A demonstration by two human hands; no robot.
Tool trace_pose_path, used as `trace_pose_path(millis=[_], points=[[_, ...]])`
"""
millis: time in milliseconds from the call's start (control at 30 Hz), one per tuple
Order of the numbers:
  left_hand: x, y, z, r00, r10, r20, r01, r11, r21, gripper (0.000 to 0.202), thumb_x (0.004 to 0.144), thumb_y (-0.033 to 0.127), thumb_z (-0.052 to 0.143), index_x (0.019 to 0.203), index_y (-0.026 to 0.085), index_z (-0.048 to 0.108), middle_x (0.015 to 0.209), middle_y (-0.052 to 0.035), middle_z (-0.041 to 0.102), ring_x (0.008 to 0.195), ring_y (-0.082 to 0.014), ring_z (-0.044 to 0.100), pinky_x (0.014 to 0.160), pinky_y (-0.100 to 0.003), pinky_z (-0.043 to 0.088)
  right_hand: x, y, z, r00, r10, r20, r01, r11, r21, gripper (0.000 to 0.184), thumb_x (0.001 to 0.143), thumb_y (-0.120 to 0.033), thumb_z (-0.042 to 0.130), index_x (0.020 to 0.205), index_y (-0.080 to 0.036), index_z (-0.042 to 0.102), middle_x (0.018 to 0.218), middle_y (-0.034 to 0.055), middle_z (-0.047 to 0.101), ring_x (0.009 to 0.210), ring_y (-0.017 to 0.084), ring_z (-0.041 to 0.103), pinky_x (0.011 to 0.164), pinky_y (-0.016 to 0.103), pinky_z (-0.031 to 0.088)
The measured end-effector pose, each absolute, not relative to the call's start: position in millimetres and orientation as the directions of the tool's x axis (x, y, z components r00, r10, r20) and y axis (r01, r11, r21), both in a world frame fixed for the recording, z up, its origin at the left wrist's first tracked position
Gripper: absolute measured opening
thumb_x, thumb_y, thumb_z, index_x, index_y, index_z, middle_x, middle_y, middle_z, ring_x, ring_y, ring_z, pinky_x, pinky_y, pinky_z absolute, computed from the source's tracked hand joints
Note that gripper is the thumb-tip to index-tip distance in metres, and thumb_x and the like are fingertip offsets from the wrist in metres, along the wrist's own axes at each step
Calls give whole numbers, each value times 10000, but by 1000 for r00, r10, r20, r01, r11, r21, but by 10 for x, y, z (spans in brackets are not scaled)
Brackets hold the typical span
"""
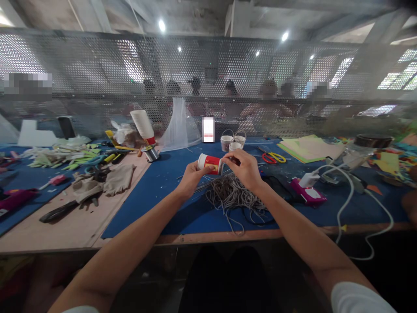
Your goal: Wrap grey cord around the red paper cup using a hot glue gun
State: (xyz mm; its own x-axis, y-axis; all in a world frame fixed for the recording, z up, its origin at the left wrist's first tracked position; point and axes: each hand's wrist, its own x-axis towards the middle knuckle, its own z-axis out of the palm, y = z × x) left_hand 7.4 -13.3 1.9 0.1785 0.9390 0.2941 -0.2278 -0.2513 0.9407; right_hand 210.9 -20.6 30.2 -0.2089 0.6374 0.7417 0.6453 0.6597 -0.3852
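Note:
A red and white paper cup [206, 161] lies on its side in the air, gripped by my left hand [190, 177] with the thumb along its wall. At the cup's right end my right hand [243, 168] has thumb and fingers pinched together; whatever is between them is too small to make out. Below both hands a tangled heap of grey cord [230, 196] rests on the blue table mat [140, 217]. Behind them stand several small white cups [227, 142], with thin looped handles showing on some.
A tilted stack of paper cups [141, 123] rises above a metal tin [150, 154] at left. Work gloves [119, 179] lie nearer. Red and yellow scissors [274, 158], coloured paper sheets [309, 148], and a pink box with a white plug [308, 192] are at right. Perforated mesh [208, 56] stands behind.

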Motion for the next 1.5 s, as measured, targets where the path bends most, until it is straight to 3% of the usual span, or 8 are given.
trace_pose_path(millis=[1500], points=[[18, -103, 6, 274, 925, 264, -203, -213, 956, 284, 763, 314, 802, 972, 128, 758, 890, -75, 755, 782, -176, 661, 810, -309, 498, 2127, -161, 295, -208, 629, 749, 631, 671, -389, 117, 946, -339, 637, 890, -257, 699, 786, 9, 618, 733, 156, 579, 695, 309, 439]])
